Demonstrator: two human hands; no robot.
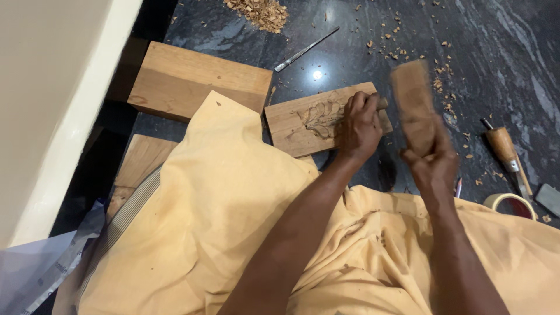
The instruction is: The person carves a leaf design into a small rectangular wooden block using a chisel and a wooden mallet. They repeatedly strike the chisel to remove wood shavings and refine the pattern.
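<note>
A small wooden plank [291, 122] with a leaf pattern carved into it lies on the dark stone floor. My left hand [360, 125] rests on its right end, closed around a chisel handle [382, 103] whose blade is hidden under the hand. My right hand [433, 160] is raised to the right of it, gripping a blurred wooden mallet block [413, 105] held upright above the plank's right end. Both arms reach out over yellow cloth covering my lap.
A larger plain board [195, 80] lies to the left, another board [137, 166] nearer me. A thin metal chisel [304, 51] and a pile of wood chips [259, 13] lie farther out. A wooden-handled tool [503, 146], tape roll [508, 201] and grey stone [548, 198] sit right.
</note>
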